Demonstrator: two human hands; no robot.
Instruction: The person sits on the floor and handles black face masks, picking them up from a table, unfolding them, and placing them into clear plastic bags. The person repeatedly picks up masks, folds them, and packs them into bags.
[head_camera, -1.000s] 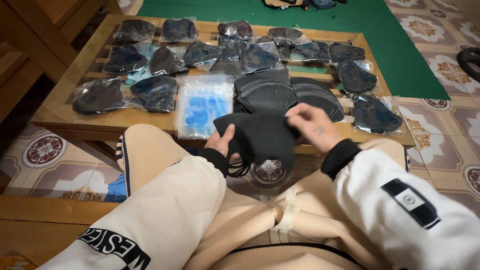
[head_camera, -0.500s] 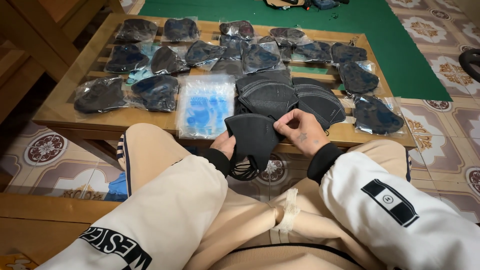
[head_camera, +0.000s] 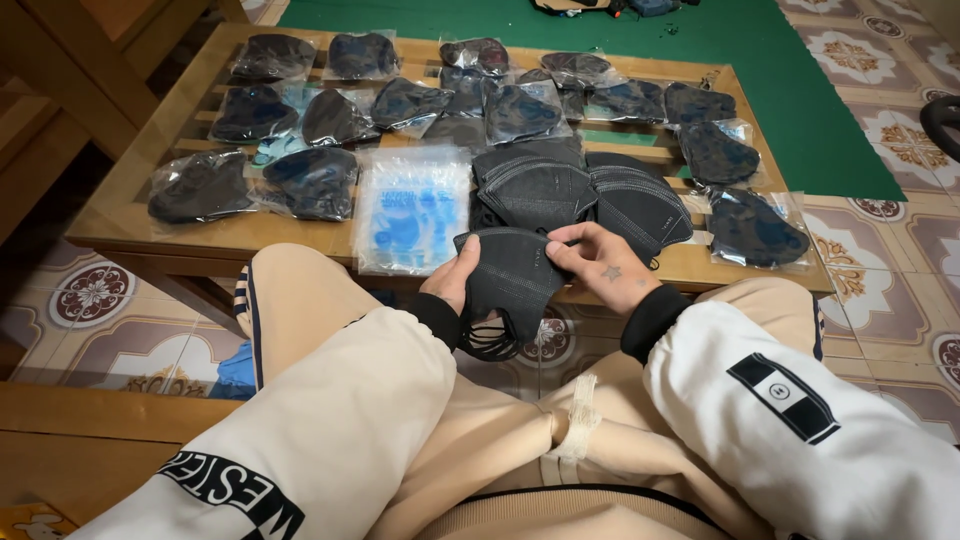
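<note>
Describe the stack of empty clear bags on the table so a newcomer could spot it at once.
On the low wooden table, look along the near edge, just left of the person's left hand holding a black mask. There lies the stack of clear bags. Unlike the bagged masks beside it, it is flat, holds no mask, and shows blue print.

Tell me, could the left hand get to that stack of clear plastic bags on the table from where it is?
Probably yes. The stack of clear bags lies at the near edge of the table, just above the left hand, with nothing between them. But that hand and the right hand both hold a black mask, so it would have to let go.
</note>
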